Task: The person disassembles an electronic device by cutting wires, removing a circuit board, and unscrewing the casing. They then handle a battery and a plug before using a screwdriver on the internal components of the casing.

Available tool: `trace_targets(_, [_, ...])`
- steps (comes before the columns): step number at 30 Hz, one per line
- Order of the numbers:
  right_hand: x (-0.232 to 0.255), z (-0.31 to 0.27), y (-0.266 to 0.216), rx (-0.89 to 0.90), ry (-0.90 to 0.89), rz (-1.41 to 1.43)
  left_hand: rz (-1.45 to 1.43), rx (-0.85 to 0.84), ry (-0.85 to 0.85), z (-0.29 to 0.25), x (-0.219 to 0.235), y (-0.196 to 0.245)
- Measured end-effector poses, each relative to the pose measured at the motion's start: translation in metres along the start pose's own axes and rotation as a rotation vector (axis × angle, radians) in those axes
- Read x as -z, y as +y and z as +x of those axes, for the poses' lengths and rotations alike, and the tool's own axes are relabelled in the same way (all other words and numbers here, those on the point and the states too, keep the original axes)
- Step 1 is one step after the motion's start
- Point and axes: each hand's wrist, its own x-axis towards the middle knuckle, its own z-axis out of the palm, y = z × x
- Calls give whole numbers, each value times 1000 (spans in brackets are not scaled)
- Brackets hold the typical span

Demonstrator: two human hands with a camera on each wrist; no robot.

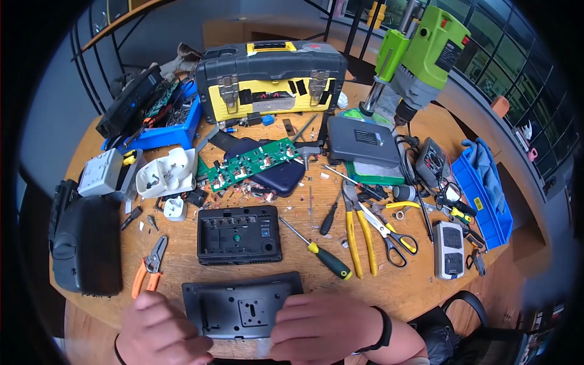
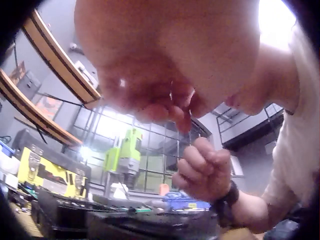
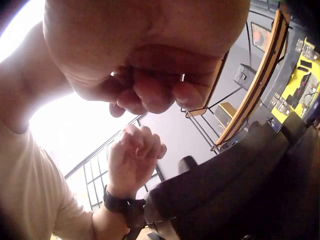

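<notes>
My left hand (image 1: 161, 331) hovers at the front edge, lower left of a black plastic cover (image 1: 225, 313) with holes and a raised square plate. My right hand (image 1: 325, 328) overlaps the cover's lower right corner in the head view. Both hands have loosely curled fingers, and nothing shows in them. From the left wrist, the right hand (image 2: 202, 167) appears raised above the dark parts; from the right wrist, the left hand (image 3: 132, 160) appears likewise. Behind the cover lies an open black housing (image 1: 237, 258). Orange-handled wire strippers (image 1: 149, 267) lie beyond my left hand.
A green-handled screwdriver (image 1: 328, 261), yellow-handled pliers (image 1: 359, 243) and scissors (image 1: 392, 237) lie right of the housing. Behind are a green circuit board (image 1: 255, 164), a yellow-black toolbox (image 1: 267, 85) and a green drill press (image 1: 426, 48). Blue bins (image 1: 486, 201) flank the table.
</notes>
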Motion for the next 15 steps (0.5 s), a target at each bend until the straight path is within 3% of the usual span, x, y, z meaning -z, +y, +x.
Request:
trace_targets(2, [17,7,-17,-242,-409,146,37,-57,-148,25,2,18])
trace_targets(7, [8,0,-21,-163,-329,165,145,-144,-368,79,-12,27])
trace_targets(15, [21,3,-21,-211,-202,342,-9,-132,-474,111,-22,26])
